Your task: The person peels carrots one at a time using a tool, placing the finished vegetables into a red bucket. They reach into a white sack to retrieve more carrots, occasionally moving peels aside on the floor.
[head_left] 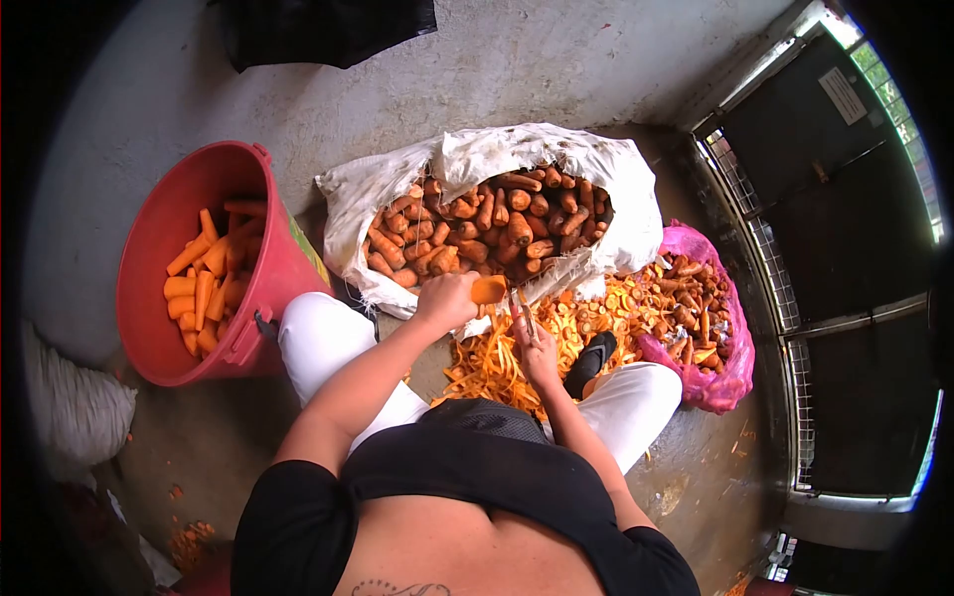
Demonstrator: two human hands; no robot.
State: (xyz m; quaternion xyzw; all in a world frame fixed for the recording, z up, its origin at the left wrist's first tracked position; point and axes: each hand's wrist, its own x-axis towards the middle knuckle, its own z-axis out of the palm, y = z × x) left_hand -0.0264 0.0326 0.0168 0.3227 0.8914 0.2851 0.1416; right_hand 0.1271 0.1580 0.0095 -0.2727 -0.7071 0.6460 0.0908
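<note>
My left hand (447, 304) is closed round one end of a carrot (488, 290), whose bright orange end points right. Close beside it, my right hand (537, 356) grips a slim peeler (529, 320); its blade is too small to make out clearly. Both hands are over a heap of orange peelings (487, 370) on the floor between my legs. Just beyond them lies a white woven sack (621, 194), torn open and full of unpeeled carrots (519, 230).
A red bucket (139, 333) at left holds peeled carrots (204, 288). At right, a pink plastic bag (733, 372) contains carrot pieces. Cut carrot slices (621, 308) spill between sack and bag. A wall (556, 74) stands behind; dark door panels (845, 238) are at right.
</note>
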